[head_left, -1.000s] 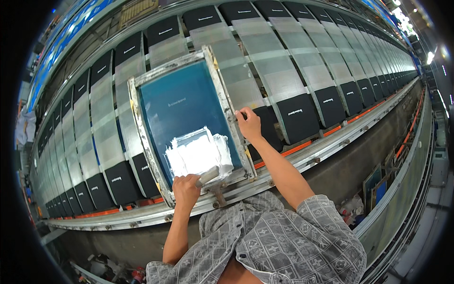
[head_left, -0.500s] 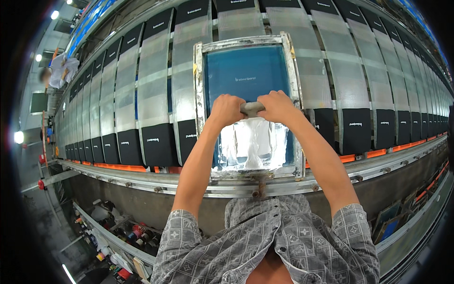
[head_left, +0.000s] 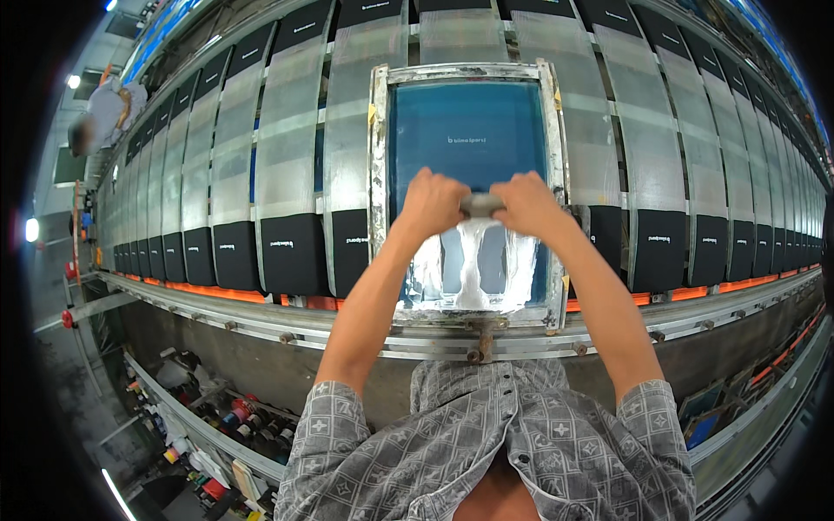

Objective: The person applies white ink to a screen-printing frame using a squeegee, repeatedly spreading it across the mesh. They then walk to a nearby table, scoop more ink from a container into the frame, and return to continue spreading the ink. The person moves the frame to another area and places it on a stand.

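Observation:
My left hand (head_left: 432,201) and my right hand (head_left: 528,201) grip the two ends of a grey squeegee (head_left: 479,207) across the middle of a framed screen. The screen's blue surface (head_left: 467,108) carries a small pale logo. White ink (head_left: 471,273) is spread over its lower part, below my hands. The metal frame (head_left: 553,130) lies on a line of long pallets (head_left: 288,156), many with black cloth pieces (head_left: 234,252) at both ends. A clamp (head_left: 486,339) joins the frame's near side to a rail. The squeegee's blade is mostly hidden.
A metal rail (head_left: 200,311) runs along the near edge. Below left stands a long shelf of bottles and containers (head_left: 243,417); at lower right, boards (head_left: 699,417) lean in a trough. A co-worker (head_left: 113,113) is at the far left, beside the line.
Since a second ago my right hand has left the frame's side and joined my left on the squeegee, which has moved farther up the screen. My view has turned squarer to the screen.

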